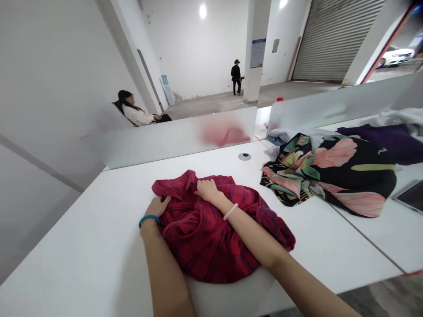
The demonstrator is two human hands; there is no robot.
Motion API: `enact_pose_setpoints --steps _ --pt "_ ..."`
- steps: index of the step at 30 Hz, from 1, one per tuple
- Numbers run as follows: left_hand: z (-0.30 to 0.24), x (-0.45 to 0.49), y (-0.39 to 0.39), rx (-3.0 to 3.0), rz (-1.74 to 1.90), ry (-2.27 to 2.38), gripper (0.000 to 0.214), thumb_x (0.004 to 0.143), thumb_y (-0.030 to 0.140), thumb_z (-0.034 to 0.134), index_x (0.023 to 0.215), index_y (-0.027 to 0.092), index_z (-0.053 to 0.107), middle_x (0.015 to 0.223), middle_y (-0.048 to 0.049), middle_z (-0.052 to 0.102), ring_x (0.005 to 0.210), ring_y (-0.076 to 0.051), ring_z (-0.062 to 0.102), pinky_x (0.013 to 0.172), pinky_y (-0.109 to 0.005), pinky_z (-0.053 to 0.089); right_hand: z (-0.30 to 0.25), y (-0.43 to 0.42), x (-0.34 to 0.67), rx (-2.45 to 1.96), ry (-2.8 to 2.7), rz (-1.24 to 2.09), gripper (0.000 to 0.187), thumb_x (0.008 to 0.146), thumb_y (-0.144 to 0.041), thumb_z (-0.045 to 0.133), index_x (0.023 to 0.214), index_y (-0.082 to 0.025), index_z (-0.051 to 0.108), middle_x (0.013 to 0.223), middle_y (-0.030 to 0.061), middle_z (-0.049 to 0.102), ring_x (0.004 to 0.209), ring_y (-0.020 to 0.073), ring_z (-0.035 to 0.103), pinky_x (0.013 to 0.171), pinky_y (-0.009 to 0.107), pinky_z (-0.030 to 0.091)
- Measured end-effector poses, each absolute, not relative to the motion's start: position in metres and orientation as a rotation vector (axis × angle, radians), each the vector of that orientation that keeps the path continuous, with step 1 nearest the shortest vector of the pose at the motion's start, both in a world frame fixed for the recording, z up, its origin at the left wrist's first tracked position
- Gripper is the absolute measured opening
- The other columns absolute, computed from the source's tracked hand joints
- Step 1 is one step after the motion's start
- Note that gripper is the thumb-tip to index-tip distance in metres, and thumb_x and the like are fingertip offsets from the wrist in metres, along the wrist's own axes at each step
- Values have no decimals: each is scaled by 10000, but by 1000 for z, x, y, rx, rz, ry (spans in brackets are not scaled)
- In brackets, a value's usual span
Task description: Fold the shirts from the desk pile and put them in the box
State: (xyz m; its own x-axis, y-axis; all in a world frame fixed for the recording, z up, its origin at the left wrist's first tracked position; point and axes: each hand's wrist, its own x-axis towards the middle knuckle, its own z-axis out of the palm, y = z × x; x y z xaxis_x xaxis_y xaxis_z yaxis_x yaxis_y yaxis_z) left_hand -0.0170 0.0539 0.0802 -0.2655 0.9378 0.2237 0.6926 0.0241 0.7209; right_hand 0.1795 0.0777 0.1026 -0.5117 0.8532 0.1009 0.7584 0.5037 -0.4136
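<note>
A crumpled red plaid shirt (214, 246) with dark stripes lies bunched on the white table (82, 229) in front of me. My left hand (159, 207), with a blue band at its wrist, grips the shirt's left edge; the thumb is on top and the other fingers are partly hidden by the cloth. Near the far side of the shirt, my right hand (208, 190) has its fingers curled closed on the fabric. A pale beaded bracelet is on that wrist, and the right forearm crosses over the shirt.
To the right lies a black floral garment (343, 167), with a dark purple cloth (393, 141) behind it. A frosted divider (165, 141) runs along the table's far edge. A round cable hole (245, 156) is in the tabletop. Beyond, one person sits and another stands.
</note>
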Motion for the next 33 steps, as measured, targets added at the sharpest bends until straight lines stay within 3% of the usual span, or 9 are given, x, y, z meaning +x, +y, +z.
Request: enact_pose_setpoints --steps 6,9,13,17,24,30,33 --pt "71 -5 73 1592 1234 1903 354 876 372 553 1151 149 552 1137 -83 580 962 -202 591 806 -406 518 80 102 181 -1382 -2322 517 356 904 -345 554 1206 -156 534 1193 87 560 1009 203 585 844 411 511" --pt "76 -15 82 1553 1310 1833 325 850 405 570 1036 139 582 959 -49 627 852 -167 605 762 -348 514 84 119 192 -1409 -2233 511 319 911 -343 538 1163 -148 547 1144 80 573 968 188 587 822 388 509" --pt "100 -27 74 1451 1707 1672 291 769 423 593 908 168 579 740 14 616 741 -143 599 740 -281 488 108 123 211 -1310 -2036 539 175 955 -298 386 924 -154 480 875 18 542 746 131 504 723 299 438" --pt "137 -21 36 1605 1917 1742 256 777 391 586 897 165 604 885 -35 661 879 -168 616 846 -302 457 137 94 230 -967 -1892 726 197 919 -341 373 773 -223 312 727 -49 376 666 119 379 672 264 345" --pt "164 -7 -17 1895 1853 1505 346 859 456 519 1062 176 525 1017 -57 594 964 -166 555 901 -314 419 161 44 255 -586 -2087 972 186 866 -291 444 742 -221 325 734 -47 307 669 113 314 658 250 308" --pt "206 -14 -32 2107 1826 1366 529 822 621 490 1016 129 504 896 -42 545 841 -146 518 869 -346 430 193 40 267 -530 -1914 869 246 837 -135 452 680 -216 281 687 -50 268 620 101 264 618 233 292" --pt "238 -16 -62 2250 1883 1365 564 796 628 528 1025 113 510 1026 -80 575 961 -167 527 972 -400 392 221 18 276 -525 -1853 737 241 850 -101 423 685 -214 288 673 -52 273 613 91 282 633 223 317"
